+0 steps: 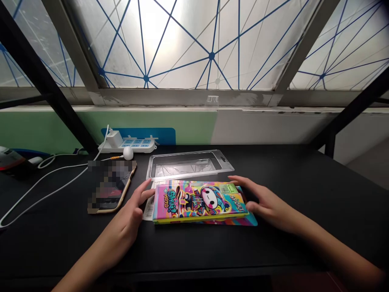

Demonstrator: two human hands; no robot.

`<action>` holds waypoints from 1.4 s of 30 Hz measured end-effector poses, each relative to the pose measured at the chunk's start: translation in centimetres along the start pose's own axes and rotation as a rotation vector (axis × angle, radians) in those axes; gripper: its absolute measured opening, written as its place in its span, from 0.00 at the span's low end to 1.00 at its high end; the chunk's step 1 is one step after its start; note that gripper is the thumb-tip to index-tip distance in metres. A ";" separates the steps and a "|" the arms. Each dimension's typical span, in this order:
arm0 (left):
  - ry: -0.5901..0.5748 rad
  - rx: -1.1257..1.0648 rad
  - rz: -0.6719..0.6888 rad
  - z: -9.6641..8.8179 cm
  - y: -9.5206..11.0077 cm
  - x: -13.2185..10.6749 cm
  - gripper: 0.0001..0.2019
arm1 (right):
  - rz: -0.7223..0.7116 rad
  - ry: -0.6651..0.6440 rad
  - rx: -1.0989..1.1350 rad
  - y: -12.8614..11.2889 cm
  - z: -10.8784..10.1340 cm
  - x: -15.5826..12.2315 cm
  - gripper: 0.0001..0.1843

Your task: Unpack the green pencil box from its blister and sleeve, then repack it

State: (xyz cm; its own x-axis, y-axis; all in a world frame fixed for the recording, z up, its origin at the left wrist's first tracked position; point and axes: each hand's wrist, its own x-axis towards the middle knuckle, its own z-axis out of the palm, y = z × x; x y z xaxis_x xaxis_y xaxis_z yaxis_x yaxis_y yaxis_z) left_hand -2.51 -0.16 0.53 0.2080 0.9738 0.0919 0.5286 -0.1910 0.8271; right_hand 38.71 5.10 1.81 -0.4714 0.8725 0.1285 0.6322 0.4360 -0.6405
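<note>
A colourful cartoon-printed phone case [199,200] lies on its printed packaging card on the black desk [304,182]. My left hand [129,221] rests at the case's left end, fingers spread and touching its edge. My right hand [267,202] lies at the right end, fingers stretched over the far corner and thumb against the near side. Neither hand has lifted it. Just behind the case sits a clear plastic packaging tray [188,164].
A phone [111,186] with a charging cable lies left of my left hand. A white power strip [127,144] sits at the back by the green wall panel. White cables [42,190] trail across the desk's left. Windows span the back.
</note>
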 end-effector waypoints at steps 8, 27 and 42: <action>0.157 0.194 0.076 0.9 1.1 0.1 0.45 | -0.110 0.137 -0.116 -0.5 0.9 0.0 0.49; 0.202 0.399 0.179 0.9 1.2 10.5 0.28 | -0.177 0.167 -0.115 3.1 1.1 10.5 0.36; 0.004 0.797 0.105 1.2 2.1 9.9 0.34 | -0.397 0.302 -0.604 1.1 0.8 10.1 0.15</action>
State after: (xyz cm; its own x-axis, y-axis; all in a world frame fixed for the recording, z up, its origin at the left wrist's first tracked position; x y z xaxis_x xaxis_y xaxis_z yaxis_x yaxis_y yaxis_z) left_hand 1.64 8.95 2.55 0.2867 0.9461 0.1506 0.9354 -0.3104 0.1693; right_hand 34.11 14.19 1.80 -0.5993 0.6107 0.5176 0.7171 0.6969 0.0080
